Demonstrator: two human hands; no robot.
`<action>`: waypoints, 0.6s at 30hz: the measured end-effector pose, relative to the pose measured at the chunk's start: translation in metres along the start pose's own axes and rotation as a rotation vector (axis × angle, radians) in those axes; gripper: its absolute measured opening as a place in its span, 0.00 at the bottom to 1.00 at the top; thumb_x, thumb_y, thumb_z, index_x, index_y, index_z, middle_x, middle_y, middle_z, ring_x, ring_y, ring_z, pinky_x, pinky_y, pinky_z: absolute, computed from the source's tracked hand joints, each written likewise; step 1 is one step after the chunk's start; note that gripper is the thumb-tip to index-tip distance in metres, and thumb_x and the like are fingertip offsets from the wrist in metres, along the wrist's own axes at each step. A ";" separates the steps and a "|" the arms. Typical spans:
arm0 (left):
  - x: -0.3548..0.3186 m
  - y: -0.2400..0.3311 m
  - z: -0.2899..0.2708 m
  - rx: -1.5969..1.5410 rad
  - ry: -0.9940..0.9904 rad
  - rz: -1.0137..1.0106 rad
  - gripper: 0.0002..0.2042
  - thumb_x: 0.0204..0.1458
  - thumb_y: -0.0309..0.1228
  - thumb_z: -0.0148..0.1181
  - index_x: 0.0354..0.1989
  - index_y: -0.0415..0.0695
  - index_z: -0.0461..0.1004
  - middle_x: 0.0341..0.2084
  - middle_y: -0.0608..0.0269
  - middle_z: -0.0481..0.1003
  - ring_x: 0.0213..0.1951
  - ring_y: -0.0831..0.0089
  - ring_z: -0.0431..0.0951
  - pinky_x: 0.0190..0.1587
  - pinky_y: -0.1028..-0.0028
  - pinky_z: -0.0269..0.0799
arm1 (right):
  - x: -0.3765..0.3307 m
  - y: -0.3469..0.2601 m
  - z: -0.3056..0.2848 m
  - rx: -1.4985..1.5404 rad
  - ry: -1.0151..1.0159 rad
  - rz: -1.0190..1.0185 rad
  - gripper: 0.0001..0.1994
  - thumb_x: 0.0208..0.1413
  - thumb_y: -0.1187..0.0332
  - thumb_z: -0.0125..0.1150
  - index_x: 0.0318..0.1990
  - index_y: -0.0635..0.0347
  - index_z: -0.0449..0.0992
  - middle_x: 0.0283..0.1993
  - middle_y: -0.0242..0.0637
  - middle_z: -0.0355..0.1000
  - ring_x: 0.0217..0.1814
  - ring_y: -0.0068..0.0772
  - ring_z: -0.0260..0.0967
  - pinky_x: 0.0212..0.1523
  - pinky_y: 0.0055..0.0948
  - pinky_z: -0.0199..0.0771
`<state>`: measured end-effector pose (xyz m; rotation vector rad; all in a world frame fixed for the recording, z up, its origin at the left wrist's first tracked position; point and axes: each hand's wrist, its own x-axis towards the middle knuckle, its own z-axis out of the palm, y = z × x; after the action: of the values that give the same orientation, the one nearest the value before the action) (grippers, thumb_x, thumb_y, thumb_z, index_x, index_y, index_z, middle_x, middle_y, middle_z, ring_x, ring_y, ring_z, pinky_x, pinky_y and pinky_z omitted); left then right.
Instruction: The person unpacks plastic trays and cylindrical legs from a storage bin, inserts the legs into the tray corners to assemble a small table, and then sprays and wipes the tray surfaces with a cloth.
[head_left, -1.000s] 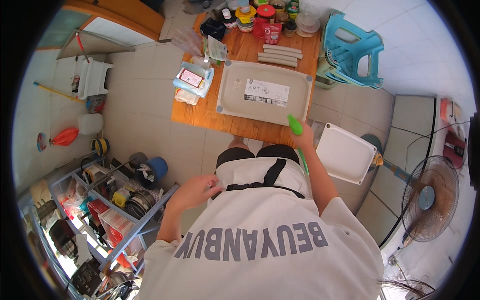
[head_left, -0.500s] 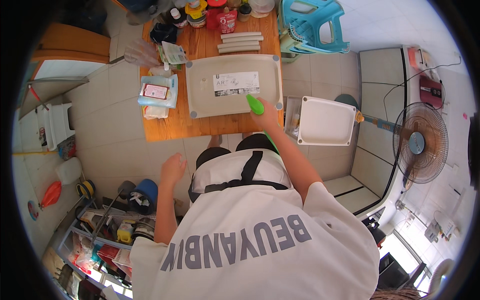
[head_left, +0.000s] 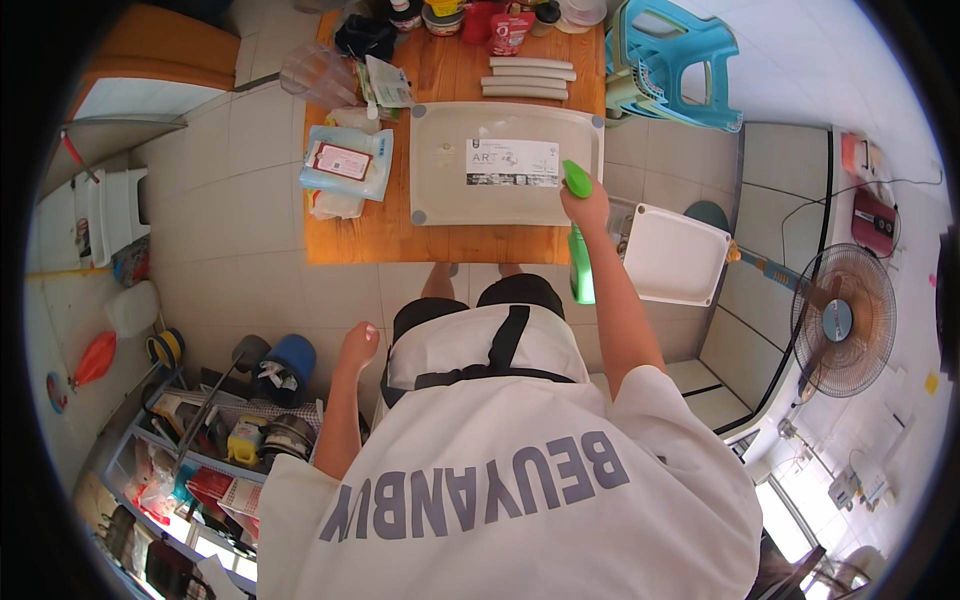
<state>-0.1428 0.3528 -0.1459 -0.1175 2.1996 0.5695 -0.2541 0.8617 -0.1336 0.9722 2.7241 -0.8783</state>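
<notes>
A green spray bottle (head_left: 581, 266) is in my right hand (head_left: 590, 208), fingers wrapped round its neck below the green spray head. The hand is at the near right corner of a beige plastic shelf panel (head_left: 440, 195), which lies on the wooden table (head_left: 480, 245). Round dark corner spots mark the panel, and a white printed label (head_left: 512, 162) sits on its middle. Off to the left, over the floor, my left hand (head_left: 360, 346) hangs loosely closed, with nothing visible in it.
Several pale tubes (head_left: 527, 78) lie behind the panel. Blue packets (head_left: 345, 165) rest at the table's left edge. Another pale panel (head_left: 677, 254) stands low at the right. Beyond are a blue stool (head_left: 690, 60) and a fan (head_left: 838, 320). A loaded rack (head_left: 240, 430) is at lower left.
The view has shifted, so the table appears farther right. My right hand has moved toward the panel's right edge, and more of the spray bottle shows. My left hand stays loosely closed.
</notes>
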 end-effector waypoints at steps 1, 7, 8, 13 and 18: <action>-0.001 0.000 -0.001 -0.018 0.007 -0.004 0.11 0.51 0.36 0.52 0.36 0.41 0.73 0.31 0.53 0.76 0.36 0.58 0.76 0.40 0.65 0.71 | -0.002 0.002 0.002 -0.024 -0.021 0.021 0.12 0.39 0.65 0.58 0.35 0.54 0.73 0.33 0.45 0.74 0.39 0.55 0.70 0.38 0.44 0.70; 0.006 0.003 0.007 -0.101 0.092 0.057 0.10 0.50 0.35 0.53 0.35 0.42 0.73 0.28 0.53 0.76 0.34 0.56 0.76 0.38 0.64 0.71 | -0.041 -0.019 0.015 0.109 -0.108 -0.224 0.13 0.39 0.65 0.60 0.35 0.53 0.72 0.32 0.45 0.73 0.38 0.54 0.69 0.37 0.45 0.70; 0.007 0.005 0.009 -0.109 0.101 0.065 0.09 0.50 0.34 0.53 0.34 0.43 0.73 0.27 0.53 0.75 0.33 0.55 0.76 0.37 0.63 0.71 | -0.050 -0.029 0.016 0.097 -0.145 -0.218 0.12 0.39 0.65 0.60 0.35 0.53 0.72 0.32 0.45 0.73 0.38 0.54 0.69 0.37 0.45 0.69; 0.011 0.015 0.016 -0.134 0.117 0.090 0.08 0.50 0.34 0.53 0.33 0.44 0.73 0.25 0.54 0.75 0.31 0.56 0.75 0.36 0.64 0.71 | -0.081 -0.041 0.020 0.131 -0.192 -0.258 0.12 0.39 0.65 0.61 0.34 0.54 0.72 0.31 0.44 0.73 0.38 0.52 0.69 0.37 0.44 0.69; 0.009 0.020 0.019 -0.126 0.092 0.073 0.08 0.50 0.35 0.53 0.31 0.44 0.73 0.24 0.56 0.75 0.30 0.58 0.76 0.35 0.65 0.71 | -0.085 -0.004 0.019 0.079 -0.300 -0.216 0.12 0.38 0.64 0.61 0.34 0.54 0.73 0.31 0.44 0.73 0.38 0.52 0.69 0.38 0.43 0.69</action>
<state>-0.1405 0.3796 -0.1555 -0.1329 2.2633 0.7577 -0.1916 0.8024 -0.1225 0.5111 2.5808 -1.0769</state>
